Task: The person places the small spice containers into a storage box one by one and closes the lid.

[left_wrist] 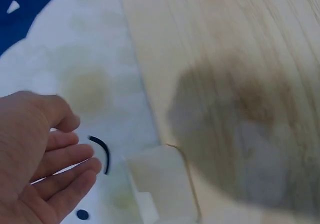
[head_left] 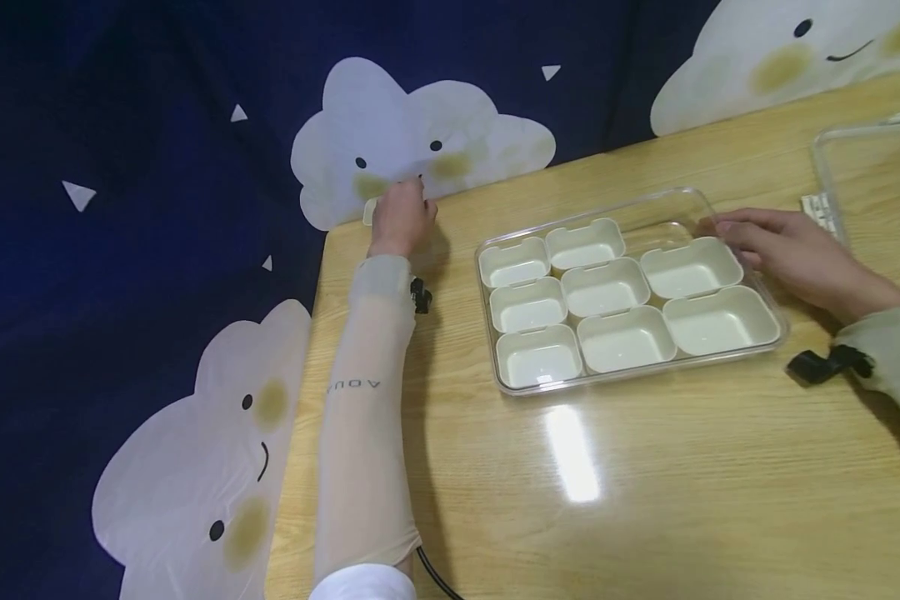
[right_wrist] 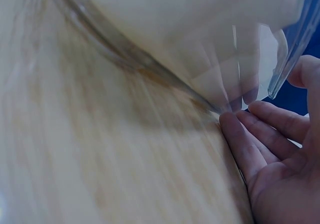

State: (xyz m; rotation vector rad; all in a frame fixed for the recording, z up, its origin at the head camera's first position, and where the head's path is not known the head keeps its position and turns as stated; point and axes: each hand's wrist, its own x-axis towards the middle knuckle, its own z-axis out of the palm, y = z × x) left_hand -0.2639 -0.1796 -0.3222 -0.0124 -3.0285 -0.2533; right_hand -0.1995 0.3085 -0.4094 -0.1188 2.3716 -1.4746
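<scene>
We are holding our left hand (head_left: pixel 403 218), thumb and fingers apart, near a pale bin (head_left: pixel 369 212) at the worktop's (head_left: pixel 667 500) far left; our right hand (head_left: pixel 802 254), fingers relaxed, is touching the clear tray's (head_left: pixel 654 237) right side.

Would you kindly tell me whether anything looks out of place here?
Yes: one cream container sits by the left hand at the far edge of the table, apart from the clear tray, whose far right corner lacks one.

Eight bins (head_left: pixel 606 287) in tray (head_left: pixel 660 235) on table (head_left: pixel 495 508).
Loose bin (left_wrist: pixel 165 179) left, at table's back edge; lid (head_left: pixel 825 171) right of tray.
</scene>
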